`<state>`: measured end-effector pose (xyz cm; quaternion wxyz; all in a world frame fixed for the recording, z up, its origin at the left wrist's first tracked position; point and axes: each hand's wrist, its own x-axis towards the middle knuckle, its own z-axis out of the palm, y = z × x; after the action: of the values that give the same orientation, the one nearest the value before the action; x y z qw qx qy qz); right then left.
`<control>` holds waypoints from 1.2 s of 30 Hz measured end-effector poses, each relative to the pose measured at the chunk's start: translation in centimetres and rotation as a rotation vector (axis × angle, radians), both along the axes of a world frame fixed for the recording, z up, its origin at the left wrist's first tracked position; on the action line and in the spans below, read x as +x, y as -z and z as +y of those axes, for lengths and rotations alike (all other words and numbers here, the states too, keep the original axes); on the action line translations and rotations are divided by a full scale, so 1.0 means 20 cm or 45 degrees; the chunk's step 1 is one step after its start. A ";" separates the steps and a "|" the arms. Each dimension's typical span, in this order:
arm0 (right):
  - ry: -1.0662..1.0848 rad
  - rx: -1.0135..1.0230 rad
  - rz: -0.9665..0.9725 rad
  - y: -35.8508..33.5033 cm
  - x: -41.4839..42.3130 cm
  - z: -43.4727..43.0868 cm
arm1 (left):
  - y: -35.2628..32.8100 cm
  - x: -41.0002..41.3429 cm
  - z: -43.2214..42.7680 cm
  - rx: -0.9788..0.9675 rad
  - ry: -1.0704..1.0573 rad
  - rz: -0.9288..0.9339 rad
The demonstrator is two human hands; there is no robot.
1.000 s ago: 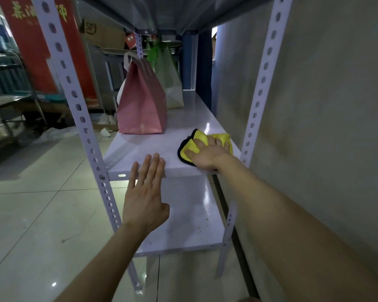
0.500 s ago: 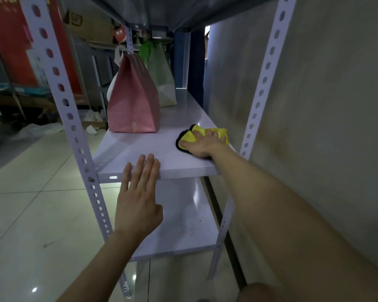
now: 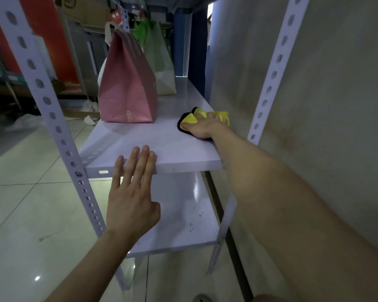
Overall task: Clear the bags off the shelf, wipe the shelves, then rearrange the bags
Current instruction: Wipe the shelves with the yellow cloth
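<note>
Right hand (image 3: 205, 127): flat, fingers spread, pressing the yellow, black-edged microfibre cloth (image 3: 189, 119) onto the right side of the white metal shelf board (image 3: 153, 144), likely to wipe it.
Left hand (image 3: 131, 192): flat and holding nothing, fingertips at the board's near edge, apparently steadying.
Bags: the pink paper bag (image 3: 127, 88) and the green-and-white bag (image 3: 162, 68) stand farther back on the left, not yet cleared.

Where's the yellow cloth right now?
In the head view, the yellow cloth lies on the right side of the middle shelf, under the right hand, right of the pink bag and apart from it.
</note>
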<state>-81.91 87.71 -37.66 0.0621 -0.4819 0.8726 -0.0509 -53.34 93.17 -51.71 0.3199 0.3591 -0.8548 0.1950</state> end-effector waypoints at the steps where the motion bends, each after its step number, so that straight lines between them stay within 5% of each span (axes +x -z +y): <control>1: -0.017 -0.002 -0.006 0.01 0.02 0.06 | 0.00 0.00 0.00 0.012 -0.008 -0.008; 10: -0.171 -0.095 0.029 0.10 0.22 0.56 | -0.11 0.07 0.07 0.191 0.022 -0.088; 16: -0.199 -0.058 0.018 0.08 0.37 0.55 | 0.12 0.45 0.14 0.257 -0.152 0.681; 21: -0.445 -0.084 0.051 0.10 0.80 0.33 | 0.26 0.59 0.08 0.962 -0.125 1.026; 28: -0.801 -0.147 0.160 0.08 1.16 0.08 | 0.28 0.54 -0.03 1.140 -0.002 0.940; 36: -0.883 -0.176 -0.056 0.06 0.91 0.24 | 0.24 0.60 -0.06 1.138 -0.003 0.954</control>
<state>-63.79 92.52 -38.80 0.0616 -0.7513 0.6500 -0.0962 -41.43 92.02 -56.60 0.4178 0.5047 -0.6822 -0.3245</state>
